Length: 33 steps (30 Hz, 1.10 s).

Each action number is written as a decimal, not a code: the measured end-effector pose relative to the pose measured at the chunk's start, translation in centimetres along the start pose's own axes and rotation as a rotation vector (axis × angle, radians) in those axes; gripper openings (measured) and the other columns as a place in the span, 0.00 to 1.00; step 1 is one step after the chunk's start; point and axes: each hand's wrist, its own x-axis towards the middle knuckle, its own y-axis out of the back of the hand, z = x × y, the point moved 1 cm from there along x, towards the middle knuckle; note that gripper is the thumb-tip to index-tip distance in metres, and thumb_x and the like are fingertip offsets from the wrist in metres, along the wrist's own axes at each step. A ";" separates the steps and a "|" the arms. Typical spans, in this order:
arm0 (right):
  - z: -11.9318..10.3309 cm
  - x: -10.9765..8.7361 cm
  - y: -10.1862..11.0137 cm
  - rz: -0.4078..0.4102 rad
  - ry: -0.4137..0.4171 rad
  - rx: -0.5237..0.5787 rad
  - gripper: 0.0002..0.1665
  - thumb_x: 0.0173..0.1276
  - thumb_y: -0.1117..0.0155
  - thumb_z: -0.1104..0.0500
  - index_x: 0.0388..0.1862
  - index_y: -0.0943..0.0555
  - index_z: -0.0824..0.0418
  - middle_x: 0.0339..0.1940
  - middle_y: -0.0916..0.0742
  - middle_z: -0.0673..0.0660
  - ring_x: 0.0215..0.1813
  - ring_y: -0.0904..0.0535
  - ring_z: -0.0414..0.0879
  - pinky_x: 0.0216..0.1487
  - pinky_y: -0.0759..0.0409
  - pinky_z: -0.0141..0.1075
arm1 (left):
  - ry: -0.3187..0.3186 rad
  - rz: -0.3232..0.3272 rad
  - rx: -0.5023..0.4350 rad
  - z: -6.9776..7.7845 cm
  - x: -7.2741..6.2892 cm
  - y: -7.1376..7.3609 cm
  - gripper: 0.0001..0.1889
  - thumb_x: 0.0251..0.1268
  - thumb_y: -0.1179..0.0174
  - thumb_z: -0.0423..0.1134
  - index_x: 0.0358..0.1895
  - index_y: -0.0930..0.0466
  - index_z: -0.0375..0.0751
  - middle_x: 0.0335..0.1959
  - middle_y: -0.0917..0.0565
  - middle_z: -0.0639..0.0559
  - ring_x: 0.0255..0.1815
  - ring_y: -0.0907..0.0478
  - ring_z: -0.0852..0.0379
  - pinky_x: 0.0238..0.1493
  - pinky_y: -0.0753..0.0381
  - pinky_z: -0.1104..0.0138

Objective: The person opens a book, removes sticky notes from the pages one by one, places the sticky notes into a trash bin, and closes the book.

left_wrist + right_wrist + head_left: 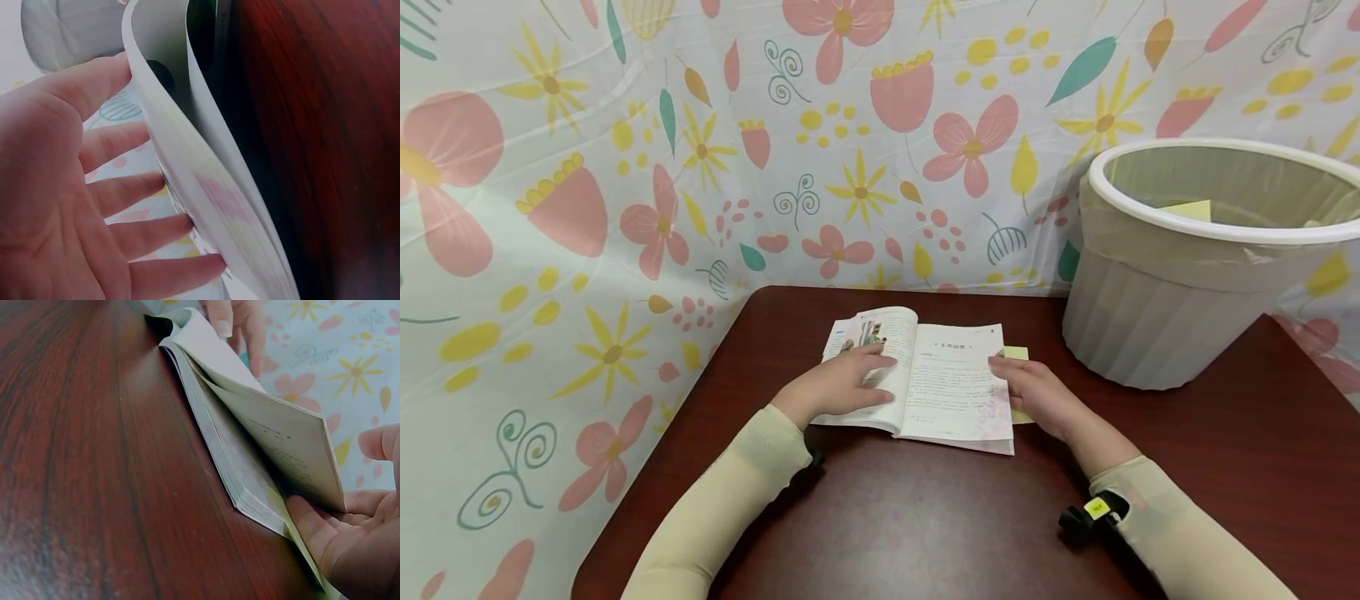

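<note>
An open book lies on the table, its left pages curving up from the spine. My left hand rests on the picture page, and in the left wrist view its straight, spread fingers touch the book's pages. At the right margin, my right hand holds the edge of some lifted pages. One digit reaches under these lifted pages in the right wrist view, with other fingers behind their edge. A yellow sheet sticks out beneath the book's right side.
A grey bin with a white rim and a plastic liner stands at the back right of the dark red wooden table. Yellow paper shows inside it. A flower-patterned cloth hangs behind and to the left.
</note>
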 end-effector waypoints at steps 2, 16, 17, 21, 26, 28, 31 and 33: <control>0.0 0.1 0.0 -0.002 0.005 0.005 0.41 0.84 0.50 0.45 0.83 0.45 0.67 0.83 0.36 0.66 0.67 0.24 0.38 0.57 0.20 0.27 | 0.020 -0.012 -0.008 -0.2 -0.2 -0.1 0.36 0.71 0.38 0.60 0.79 0.34 0.56 0.84 0.41 0.50 0.86 0.47 0.52 0.81 0.39 0.54; 0.5 0.3 0.2 0.037 0.014 0.116 0.37 0.85 0.52 0.47 0.84 0.44 0.62 0.82 0.34 0.67 0.62 0.20 0.35 0.56 0.16 0.33 | 0.115 -0.028 -0.014 -1.8 -0.3 -0.3 0.43 0.69 0.43 0.68 0.83 0.44 0.58 0.85 0.43 0.51 0.87 0.51 0.46 0.82 0.43 0.50; 0.5 0.3 0.2 0.041 0.013 0.125 0.36 0.85 0.53 0.48 0.84 0.44 0.62 0.82 0.34 0.67 0.62 0.20 0.35 0.56 0.16 0.33 | 0.125 -0.017 0.002 -1.9 -0.2 -0.3 0.43 0.70 0.44 0.69 0.83 0.43 0.57 0.84 0.41 0.50 0.87 0.51 0.45 0.82 0.42 0.50; 0.3 0.2 0.4 0.043 0.015 0.150 0.35 0.86 0.54 0.49 0.84 0.44 0.60 0.82 0.35 0.66 0.61 0.19 0.35 0.55 0.15 0.34 | 0.157 0.029 0.049 -2.4 0.1 -0.3 0.41 0.71 0.46 0.69 0.82 0.40 0.57 0.81 0.36 0.47 0.83 0.40 0.45 0.79 0.36 0.51; 0.0 0.0 0.4 0.043 0.022 0.171 0.38 0.85 0.51 0.47 0.84 0.44 0.63 0.82 0.36 0.68 0.59 0.18 0.35 0.55 0.15 0.34 | 0.176 0.060 0.054 -2.9 0.2 -0.1 0.39 0.72 0.46 0.68 0.81 0.38 0.58 0.79 0.34 0.45 0.78 0.33 0.47 0.76 0.31 0.51; -0.2 0.0 0.5 0.045 0.025 0.167 0.39 0.84 0.50 0.47 0.83 0.44 0.65 0.81 0.36 0.68 0.59 0.17 0.35 0.55 0.15 0.34 | 0.185 0.066 0.039 -3.1 0.1 0.0 0.37 0.72 0.46 0.67 0.80 0.37 0.59 0.79 0.33 0.45 0.78 0.33 0.47 0.76 0.32 0.51; -0.5 -0.1 0.6 0.050 0.027 0.159 0.39 0.84 0.50 0.47 0.83 0.44 0.65 0.81 0.35 0.68 0.57 0.16 0.35 0.54 0.15 0.34 | 0.194 0.067 0.019 -3.6 0.0 0.1 0.37 0.73 0.46 0.66 0.80 0.37 0.58 0.79 0.34 0.46 0.80 0.36 0.47 0.77 0.33 0.51; -0.8 -0.3 0.7 0.051 0.029 0.159 0.38 0.84 0.50 0.47 0.83 0.44 0.65 0.80 0.34 0.67 0.57 0.16 0.36 0.54 0.15 0.34 | 0.198 0.063 0.003 -3.9 -0.1 0.1 0.37 0.73 0.45 0.65 0.80 0.37 0.56 0.80 0.35 0.46 0.82 0.38 0.47 0.79 0.35 0.51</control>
